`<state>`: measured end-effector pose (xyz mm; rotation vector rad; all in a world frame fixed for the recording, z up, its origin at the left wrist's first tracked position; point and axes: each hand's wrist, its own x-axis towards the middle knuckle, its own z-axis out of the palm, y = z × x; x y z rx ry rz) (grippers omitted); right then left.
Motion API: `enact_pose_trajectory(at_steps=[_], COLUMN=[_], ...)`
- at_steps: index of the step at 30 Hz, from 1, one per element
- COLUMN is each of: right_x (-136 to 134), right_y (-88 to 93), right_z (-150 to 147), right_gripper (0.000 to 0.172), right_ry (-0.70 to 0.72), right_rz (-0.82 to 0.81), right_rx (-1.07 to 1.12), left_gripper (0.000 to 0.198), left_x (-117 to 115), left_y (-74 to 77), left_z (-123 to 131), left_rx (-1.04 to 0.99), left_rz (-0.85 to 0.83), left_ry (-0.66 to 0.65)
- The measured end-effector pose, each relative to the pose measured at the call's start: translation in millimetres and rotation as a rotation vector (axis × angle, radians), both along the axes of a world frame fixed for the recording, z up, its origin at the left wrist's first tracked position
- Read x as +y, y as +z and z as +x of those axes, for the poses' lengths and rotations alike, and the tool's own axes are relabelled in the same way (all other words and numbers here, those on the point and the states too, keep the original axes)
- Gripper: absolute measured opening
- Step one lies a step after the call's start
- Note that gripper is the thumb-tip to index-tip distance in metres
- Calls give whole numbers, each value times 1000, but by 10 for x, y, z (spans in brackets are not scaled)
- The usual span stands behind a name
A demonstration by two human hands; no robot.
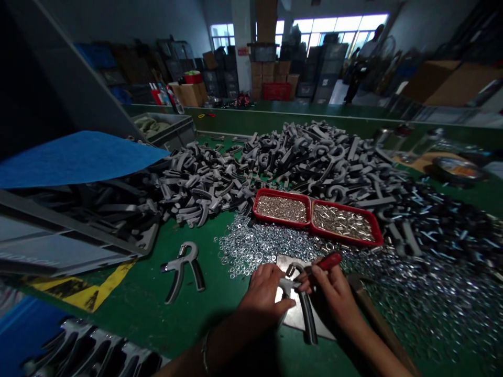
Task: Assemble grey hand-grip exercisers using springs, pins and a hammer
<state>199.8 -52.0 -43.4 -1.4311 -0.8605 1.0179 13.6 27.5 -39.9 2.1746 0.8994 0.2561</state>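
My left hand (264,289) is closed around one grey-and-black handle of a hand grip exerciser (308,319), which lies on a metal plate (323,325). In my right hand (334,293) is a red-handled screwdriver (329,259), its tip end near the exerciser's joint below the spring. My right fingers partly hide that joint. To the left, another hand grip exerciser (192,254) with a coil spring rests on the green table. Beside my right forearm lies a hammer (377,317) with a wooden handle, partly covered in shadow.
Two red trays of small metal parts, the left (255,213) and right (379,238), stand beyond the plate. Loose nuts and washers (251,246) surround them. Grey handles (314,157) are heaped behind. A grey crate (151,238) sits left; a person (363,63) stands far back.
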Motion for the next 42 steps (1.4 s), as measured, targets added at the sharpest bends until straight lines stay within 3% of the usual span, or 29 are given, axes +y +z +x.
enact_pose_trajectory(at_steps=[9, 13, 17, 20, 22, 25, 27, 33, 42], right_x=[3, -62, 48, 248, 340, 325, 221, -94, -93], right_y=[-5, 20, 211, 399, 463, 388, 252, -55, -52], right_z=[-37, -94, -183, -165, -114, -16, 37, 8, -65], right_gripper=[26, 22, 28, 42, 48, 34, 26, 24, 23], right_ry=[0, 36, 161, 76, 63, 67, 34, -66, -87], right_rz=[-40, -54, -15, 10, 18, 37, 41, -5, -6], right_rx=[-153, -491, -817, -763, -509, 89, 239, -80, -280], left_gripper=[37, 53, 55, 48, 46, 46, 46, 49, 48], left_x=[-6, -79, -111, -101, -93, -85, -81, -61, -99], left_y=[-7, -55, -61, -3, 45, 84, 76, 23, 31], left_z=[-5, -59, -95, -80, -69, -69, -75, -73, -70], left_rx=[-41, -103, -110, -66, -33, -27, -26, 0, -43], left_rz=[-1, 45, 48, 29, 26, 35, 34, 17, 41], left_ry=[31, 58, 49, 40, 27, 9, 7, 4, 35])
